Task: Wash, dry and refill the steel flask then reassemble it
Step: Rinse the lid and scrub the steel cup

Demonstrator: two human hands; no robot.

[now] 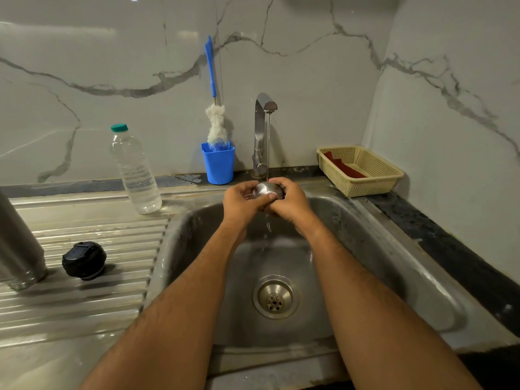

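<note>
A small steel cup (266, 190), rounded and brushed, is sitting at the centre of the frame between both hands, directly under the thin stream falling from the tap (263, 130). Most of it is being covered by the fingers, so its rim and inside are hard to make out. The left hand (243, 202) is curling round its near left side with the thumb lying across the metal; the right hand (289, 199) is wrapping its right side, fingers closing over the top edge. Water is running off below the hands into the sink (365, 229), above the drain (275, 296).

At the left edge of the frame the tall steel flask body (17, 243) is standing on the ribbed draining board (84, 305), cut off by the frame so its top is not showing. Just right of it the black lid (83, 259) is resting on the ribs. Further up, a clear water bottle (135, 171) with a green cap is standing upright. Behind the sink a blue holder (218, 166) is carrying a bottle brush (215, 108). At the upper right a cream basket (363, 170) is sitting on the dark desk (450, 249), holding a red cloth (342, 166), only partly visible.
</note>
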